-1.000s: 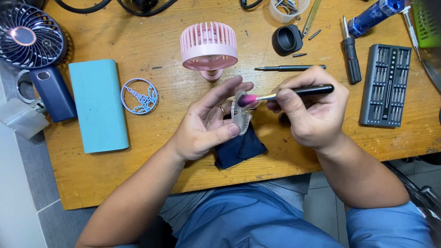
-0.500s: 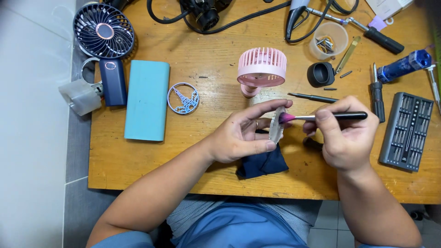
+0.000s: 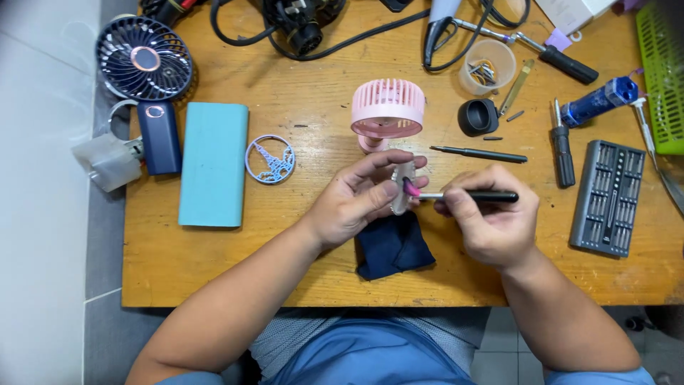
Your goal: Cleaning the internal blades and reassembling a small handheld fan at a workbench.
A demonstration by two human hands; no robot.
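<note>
While grey floor tiles show at the left and below, a worn wooden table (image 3: pixel 214 271) fills the view, crowded with a teal slab (image 3: pixel 214 164), pink fan (image 3: pixel 387 108) and bit tray (image 3: pixel 608 197). Above a dark cloth (image 3: pixel 392 246), the left hand (image 3: pixel 353 203) pinches a small pale part (image 3: pixel 403 187); the right hand (image 3: pixel 491 221) grips a black screwdriver (image 3: pixel 467 196), tip touching it.

Both hands (image 3: pixel 427 203) have drifted away from the pink fan (image 3: pixel 387 110), the pink-tipped tool (image 3: pixel 463 195) now level.
</note>
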